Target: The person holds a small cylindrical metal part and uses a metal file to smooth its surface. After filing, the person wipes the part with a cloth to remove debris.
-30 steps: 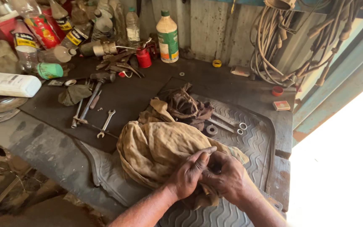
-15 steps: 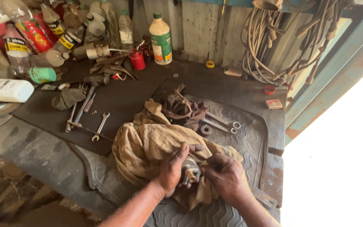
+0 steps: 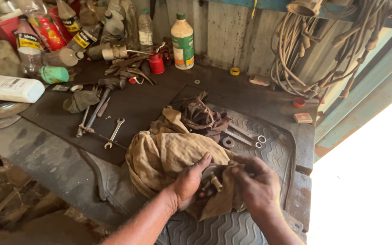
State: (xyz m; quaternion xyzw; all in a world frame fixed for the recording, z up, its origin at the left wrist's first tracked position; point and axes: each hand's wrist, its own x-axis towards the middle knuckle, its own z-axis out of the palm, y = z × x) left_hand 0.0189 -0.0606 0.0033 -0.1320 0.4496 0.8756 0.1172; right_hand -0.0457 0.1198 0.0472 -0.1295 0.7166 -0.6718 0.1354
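Nearest, hands: the left hand (image 3: 190,181) cups a small greasy metal part with a short brass-coloured stub (image 3: 214,180) from below, and the right hand (image 3: 257,183) closes round it from the side, fingers pinching cloth against it.
Part: held just above the near edge of the bench, half wrapped in a large, stained tan cloth rag (image 3: 169,156).
Handling: the part looks hard, dense and oily, so probably slippery bare; the rag is soft and limp and gives grip. The body seems the better hold, the stub less so.
Surface: a ribbed grey rubber mat (image 3: 275,152) lies over the dark, grimy bench (image 3: 46,154); flat steel washers (image 3: 227,142) lie beside a brown crumpled rag (image 3: 203,115).
Middle: a small open-ended steel spanner (image 3: 115,133) and a steel hammer (image 3: 101,96) lie left, well apart from the hands.
Far: a white bottle with green cap (image 3: 182,41), a small red oil can (image 3: 156,62) and other plastic bottles stand against the back wall; coiled pale cables (image 3: 305,50) hang at right.
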